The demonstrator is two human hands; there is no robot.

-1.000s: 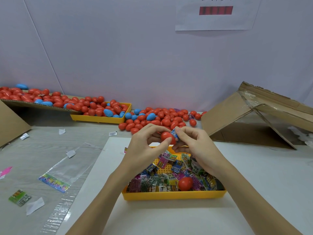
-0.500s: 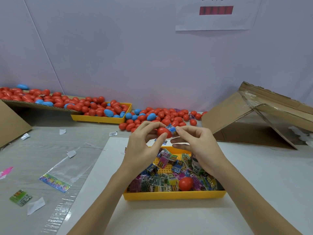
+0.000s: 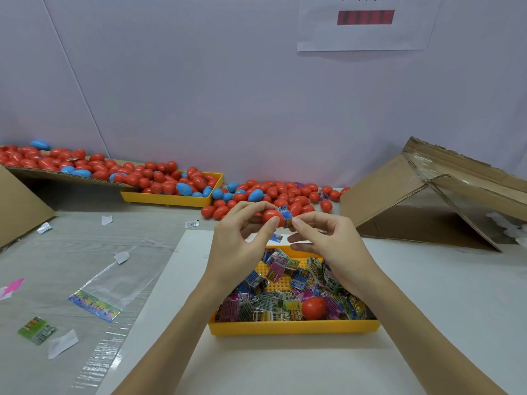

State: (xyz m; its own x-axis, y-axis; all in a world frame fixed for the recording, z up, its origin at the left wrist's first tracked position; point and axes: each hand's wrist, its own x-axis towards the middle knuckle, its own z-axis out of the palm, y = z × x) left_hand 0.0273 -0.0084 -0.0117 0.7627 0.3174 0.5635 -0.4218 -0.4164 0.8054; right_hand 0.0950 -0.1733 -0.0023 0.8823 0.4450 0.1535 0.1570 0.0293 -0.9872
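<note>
Gripping red egg (image 3: 271,217), left hand (image 3: 236,246); right hand (image 3: 333,246) touches packet (image 3: 286,215), print illegible.

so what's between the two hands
A red egg in the left hand, with a small blue packet pinched against it by the right hand; head view.

packets (image 3: 288,300) in near tray (image 3: 293,327) | eggs (image 3: 279,195) behind | box (image 3: 433,201) right
</note>
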